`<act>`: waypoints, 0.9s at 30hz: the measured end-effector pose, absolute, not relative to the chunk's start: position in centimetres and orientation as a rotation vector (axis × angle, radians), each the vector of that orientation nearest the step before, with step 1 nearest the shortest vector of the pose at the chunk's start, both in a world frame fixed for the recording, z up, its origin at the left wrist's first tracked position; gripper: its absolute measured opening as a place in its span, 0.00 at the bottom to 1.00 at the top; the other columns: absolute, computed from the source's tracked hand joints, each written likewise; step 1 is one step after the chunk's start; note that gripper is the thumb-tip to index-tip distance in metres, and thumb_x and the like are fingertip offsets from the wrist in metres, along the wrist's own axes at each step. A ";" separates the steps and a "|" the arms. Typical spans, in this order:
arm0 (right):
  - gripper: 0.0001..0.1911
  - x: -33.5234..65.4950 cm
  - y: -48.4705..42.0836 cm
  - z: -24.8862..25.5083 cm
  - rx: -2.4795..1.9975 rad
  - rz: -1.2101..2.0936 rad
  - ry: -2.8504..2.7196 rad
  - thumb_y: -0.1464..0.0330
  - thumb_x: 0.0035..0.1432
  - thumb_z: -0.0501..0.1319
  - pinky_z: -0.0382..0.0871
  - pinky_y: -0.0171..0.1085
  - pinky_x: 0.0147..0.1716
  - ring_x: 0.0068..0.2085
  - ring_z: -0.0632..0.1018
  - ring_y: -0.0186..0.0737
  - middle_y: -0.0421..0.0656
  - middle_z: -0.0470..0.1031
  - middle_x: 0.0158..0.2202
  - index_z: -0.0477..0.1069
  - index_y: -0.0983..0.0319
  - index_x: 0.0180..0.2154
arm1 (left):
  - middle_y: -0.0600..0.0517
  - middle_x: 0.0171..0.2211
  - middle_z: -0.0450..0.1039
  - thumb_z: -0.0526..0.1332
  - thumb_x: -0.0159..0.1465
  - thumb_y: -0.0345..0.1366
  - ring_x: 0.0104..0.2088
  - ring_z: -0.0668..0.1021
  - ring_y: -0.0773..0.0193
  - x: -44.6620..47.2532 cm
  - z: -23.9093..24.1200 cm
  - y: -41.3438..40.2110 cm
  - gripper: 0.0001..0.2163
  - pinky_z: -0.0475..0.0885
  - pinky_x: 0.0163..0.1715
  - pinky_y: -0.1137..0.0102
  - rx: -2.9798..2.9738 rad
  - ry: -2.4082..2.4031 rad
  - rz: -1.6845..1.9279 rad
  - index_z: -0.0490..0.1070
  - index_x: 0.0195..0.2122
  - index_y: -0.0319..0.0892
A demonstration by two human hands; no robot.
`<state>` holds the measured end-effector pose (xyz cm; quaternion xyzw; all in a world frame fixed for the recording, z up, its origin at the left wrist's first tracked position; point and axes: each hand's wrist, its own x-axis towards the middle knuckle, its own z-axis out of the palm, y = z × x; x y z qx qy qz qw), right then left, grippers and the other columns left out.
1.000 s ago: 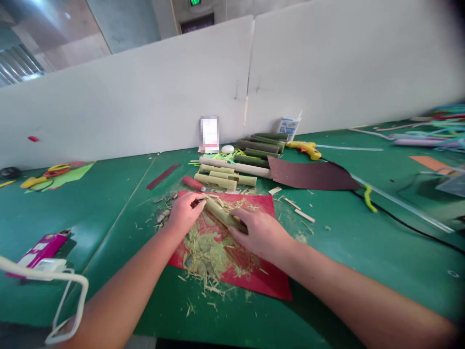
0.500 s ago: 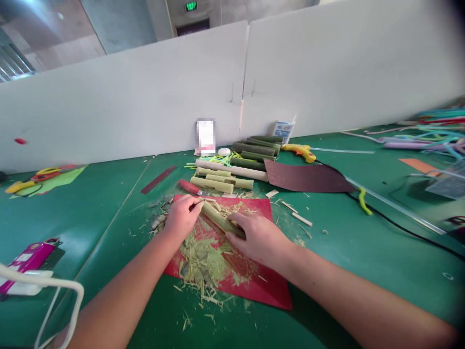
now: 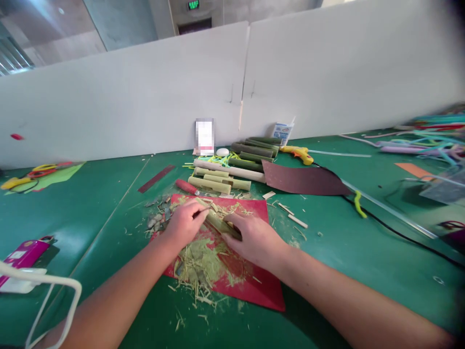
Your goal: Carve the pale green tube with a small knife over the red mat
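Observation:
My right hand is wrapped round the near end of a pale green bamboo tube, which slants away to the left over a red sheet. Fingers pinched, my left hand holds a thin dark piece of what looks like sandpaper against the tube's upper part. Much of that piece is hidden by the fingers. Pale dust and shavings cover the sheet below the tube. Just beyond my left hand lies a red-handled tool.
Behind the sheet lie cut bamboo tubes, darker green ones and a brown sandpaper sheet. A yellow glue gun with a black cord is at the back right. At left are a purple device and a white frame.
My left hand has slid a little along the tube toward my right hand, with the thin dark piece in its fingers. The right hand keeps its grip, and the view has shifted slightly.

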<state>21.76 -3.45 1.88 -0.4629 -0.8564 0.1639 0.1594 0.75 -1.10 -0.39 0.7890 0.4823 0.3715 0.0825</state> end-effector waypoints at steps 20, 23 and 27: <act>0.10 21.7 -3.6 1.8 -1.312 0.464 -2.446 0.65 0.54 0.56 0.56 0.33 0.27 0.31 0.72 0.36 0.42 0.75 0.32 0.68 0.60 0.39 | 0.51 0.28 0.72 0.57 0.61 0.34 0.30 0.73 0.64 1.0 -0.1 -1.8 0.06 0.68 0.32 0.70 2.335 1.529 1.126 0.73 0.30 0.41; 0.12 21.8 -3.6 1.6 -1.316 0.444 -2.444 0.65 0.54 0.56 0.57 0.33 0.28 0.32 0.73 0.37 0.42 0.75 0.33 0.68 0.60 0.41 | 0.51 0.28 0.72 0.57 0.61 0.33 0.31 0.73 0.64 0.9 0.1 -1.8 0.06 0.68 0.32 0.69 2.341 1.546 1.131 0.73 0.30 0.41; 0.10 21.8 -3.6 1.5 -1.294 0.437 -2.454 0.66 0.54 0.55 0.57 0.33 0.27 0.31 0.73 0.37 0.42 0.75 0.33 0.68 0.60 0.39 | 0.51 0.28 0.72 0.57 0.61 0.32 0.31 0.73 0.65 0.9 0.1 -2.1 0.06 0.68 0.33 0.70 2.360 1.478 1.058 0.73 0.31 0.41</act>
